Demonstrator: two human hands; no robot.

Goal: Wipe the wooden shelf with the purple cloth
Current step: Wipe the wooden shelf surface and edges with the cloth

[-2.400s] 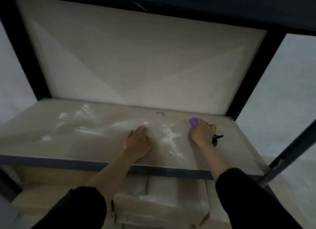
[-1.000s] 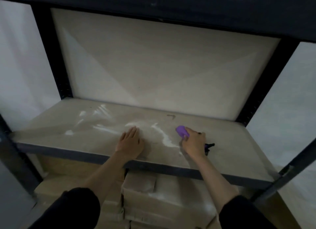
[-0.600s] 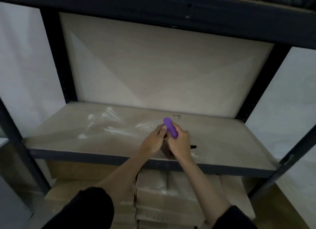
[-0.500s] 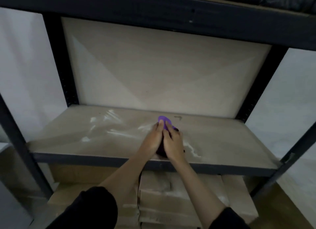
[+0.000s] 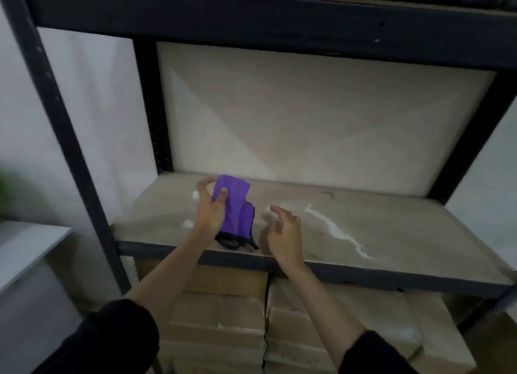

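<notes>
Hands sat in the middle-left of the frame: the left hand (image 5: 209, 210) pinched the purple cloth (image 5: 234, 203) near its top edge between thumb and fingers, and the cloth dangled with its dark hem touching the wooden shelf (image 5: 405, 234) by the front lip. Just right of it the right hand (image 5: 285, 234) hovered with fingers loosely spread, holding nothing. So slight a pinch looked likely to let the cloth slide free once pressed down, and a hanging cloth would probably smear rather than lift. Further right a white powder streak (image 5: 335, 231) ran toward the front edge (a careless forward sweep could well push it onto the cardboard boxes (image 5: 223, 315) stacked below). As for the room, a pale ledge (image 5: 28, 242) showed at the far left, then a black upright (image 5: 64, 138) of the rack. The dull board carried small white patches (image 5: 188, 222) near the left hand, with a plain back panel (image 5: 307, 122) behind and white wall (image 5: 498, 155) at the right edge.
</notes>
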